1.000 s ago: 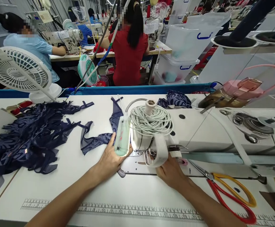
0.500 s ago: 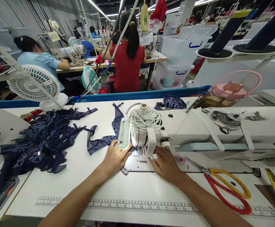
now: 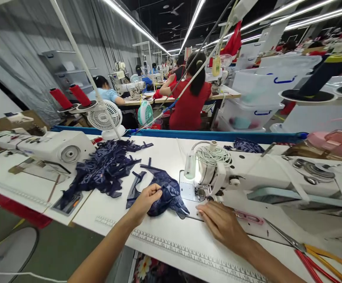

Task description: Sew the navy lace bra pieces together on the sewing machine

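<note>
My left hand (image 3: 144,202) pinches the edge of a dark navy patterned fabric piece (image 3: 167,194) between thumb and fingers. The piece lies bunched on the table, left of the sewing machine's needle area. Its sheer straps trail off to the left. My right hand (image 3: 225,224) rests at the front of the sewing machine (image 3: 218,173), fingers stretched out over the bed below the presser foot (image 3: 200,193), with no cloth visible in them. Just right of that hand lies a pink tool (image 3: 249,217), partly hidden by it.
A heap of navy cut pieces (image 3: 103,167) lies left, beside a second sewing machine (image 3: 55,147). Scissors (image 3: 302,247) with red and yellow handles lie at right. A printed ruler (image 3: 171,249) runs along the table front. A white fan (image 3: 104,116) and co-workers are beyond.
My left hand has drawn the navy piece left and toward me, off the needle area. My right hand sits in front of the presser foot. The view has swung left.
</note>
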A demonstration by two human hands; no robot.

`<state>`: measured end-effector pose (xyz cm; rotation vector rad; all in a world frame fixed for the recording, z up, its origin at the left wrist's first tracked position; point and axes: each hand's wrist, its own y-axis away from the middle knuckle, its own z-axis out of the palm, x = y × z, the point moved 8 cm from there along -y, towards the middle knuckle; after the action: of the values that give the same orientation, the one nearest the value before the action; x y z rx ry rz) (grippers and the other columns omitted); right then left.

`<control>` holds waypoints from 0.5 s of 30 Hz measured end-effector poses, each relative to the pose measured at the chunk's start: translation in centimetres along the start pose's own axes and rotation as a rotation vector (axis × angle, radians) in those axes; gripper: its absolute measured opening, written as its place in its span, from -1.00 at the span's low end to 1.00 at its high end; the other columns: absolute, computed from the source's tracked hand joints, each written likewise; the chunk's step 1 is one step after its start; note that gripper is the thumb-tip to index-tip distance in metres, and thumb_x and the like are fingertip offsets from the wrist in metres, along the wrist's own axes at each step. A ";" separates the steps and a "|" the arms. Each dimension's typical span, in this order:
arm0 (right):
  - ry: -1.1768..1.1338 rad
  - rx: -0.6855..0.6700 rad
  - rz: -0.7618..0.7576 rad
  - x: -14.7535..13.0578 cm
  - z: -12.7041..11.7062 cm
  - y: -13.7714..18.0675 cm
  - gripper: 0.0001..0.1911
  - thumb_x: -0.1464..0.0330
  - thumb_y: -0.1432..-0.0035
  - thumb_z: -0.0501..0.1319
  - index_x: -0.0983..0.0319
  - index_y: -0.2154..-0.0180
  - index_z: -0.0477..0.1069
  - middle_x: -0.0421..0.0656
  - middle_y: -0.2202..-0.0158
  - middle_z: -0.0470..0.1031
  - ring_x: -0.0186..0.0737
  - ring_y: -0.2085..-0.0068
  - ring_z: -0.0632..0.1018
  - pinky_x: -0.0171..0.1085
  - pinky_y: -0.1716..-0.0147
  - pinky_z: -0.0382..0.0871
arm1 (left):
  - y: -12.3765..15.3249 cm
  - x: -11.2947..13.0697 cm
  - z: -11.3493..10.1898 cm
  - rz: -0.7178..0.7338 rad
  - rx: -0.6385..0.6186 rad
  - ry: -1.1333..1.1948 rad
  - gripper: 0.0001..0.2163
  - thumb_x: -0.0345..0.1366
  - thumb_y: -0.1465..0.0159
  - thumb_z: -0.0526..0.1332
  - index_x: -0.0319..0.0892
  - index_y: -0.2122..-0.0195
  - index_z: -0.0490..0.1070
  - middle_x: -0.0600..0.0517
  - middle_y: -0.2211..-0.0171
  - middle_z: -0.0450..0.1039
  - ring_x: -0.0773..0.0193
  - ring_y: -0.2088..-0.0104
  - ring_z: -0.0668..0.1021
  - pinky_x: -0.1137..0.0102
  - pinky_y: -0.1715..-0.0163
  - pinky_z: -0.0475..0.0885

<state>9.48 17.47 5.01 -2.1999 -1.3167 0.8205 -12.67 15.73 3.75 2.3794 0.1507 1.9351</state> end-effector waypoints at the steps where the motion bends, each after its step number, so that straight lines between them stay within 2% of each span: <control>1: -0.067 -0.022 0.013 -0.6 0.3 -0.3 -0.81 0.48 -0.32 0.05 0.22 0.14 0.42 -0.13 0.35 0.53 -0.23 0.34 0.52 -0.23 0.33 0.36 | 0.5 0.0 0.0 -0.007 -0.013 0.041 -0.72 -0.04 -0.30 0.10 -0.17 0.35 0.25 0.15 0.47 0.12 0.39 0.46 0.19 0.49 0.42 0.15; 5: -0.249 -0.032 0.127 -2.5 0.8 -1.7 -0.81 0.45 -0.35 0.03 0.21 0.18 0.42 -0.14 0.38 0.49 -0.25 0.36 0.50 -0.27 0.37 0.35 | 1.8 -0.1 0.5 -0.012 -0.065 0.167 -0.71 -0.02 -0.28 0.16 -0.16 0.31 0.26 0.15 0.46 0.12 0.40 0.44 0.18 0.50 0.40 0.12; 9: -0.256 0.029 0.295 -2.4 0.8 -2.2 -0.78 0.37 -0.36 0.02 0.19 0.27 0.42 -0.14 0.39 0.47 -0.24 0.35 0.49 -0.27 0.35 0.37 | 2.5 -0.5 0.5 -0.011 -0.072 0.220 -0.71 -0.02 -0.28 0.17 -0.16 0.30 0.27 0.15 0.44 0.16 0.40 0.42 0.21 0.50 0.37 0.13; 12: -0.316 -0.051 0.446 -1.5 2.2 -2.0 -0.82 0.29 -0.32 0.08 0.19 0.24 0.42 -0.16 0.36 0.48 -0.24 0.34 0.50 -0.29 0.36 0.39 | 2.8 -0.6 0.5 -0.003 -0.073 0.216 -0.74 -0.06 -0.30 0.17 -0.16 0.29 0.29 0.15 0.44 0.16 0.39 0.39 0.23 0.50 0.34 0.15; 15: -0.413 -0.184 0.533 -1.3 4.2 -1.7 -0.79 0.26 -0.29 0.10 0.20 0.32 0.42 -0.23 0.46 0.44 -0.29 0.44 0.46 -0.34 0.48 0.32 | 2.6 0.0 0.9 0.046 -0.070 0.092 -0.79 -0.11 -0.35 0.11 -0.16 0.29 0.30 0.13 0.42 0.21 0.37 0.37 0.28 0.48 0.32 0.20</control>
<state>5.08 17.31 3.39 -2.6788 -1.0032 1.4661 -11.73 13.10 3.83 2.2709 0.0325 2.0353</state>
